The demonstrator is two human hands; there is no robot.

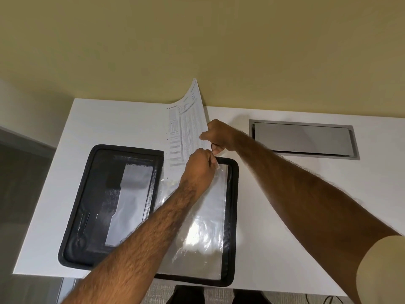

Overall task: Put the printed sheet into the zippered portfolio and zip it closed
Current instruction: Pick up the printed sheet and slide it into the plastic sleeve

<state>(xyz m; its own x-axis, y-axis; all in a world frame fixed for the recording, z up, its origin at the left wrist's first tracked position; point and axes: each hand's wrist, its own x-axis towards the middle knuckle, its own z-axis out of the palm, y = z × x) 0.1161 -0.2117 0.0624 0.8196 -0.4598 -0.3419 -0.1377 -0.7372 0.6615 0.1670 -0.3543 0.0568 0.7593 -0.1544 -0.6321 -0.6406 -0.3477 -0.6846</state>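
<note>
I see the zippered portfolio (87, 205) lying open on the white bench (285, 216), clear sleeve (203, 227) on its right half. Above it, my left hand (200, 167) and right hand (219, 137) each pinch the printed sheet (186, 128), its top curling toward the wall (197, 40).

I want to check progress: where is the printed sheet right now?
In the head view the printed sheet stands upright at centre, held by both hands above the open portfolio's far edge.
</note>
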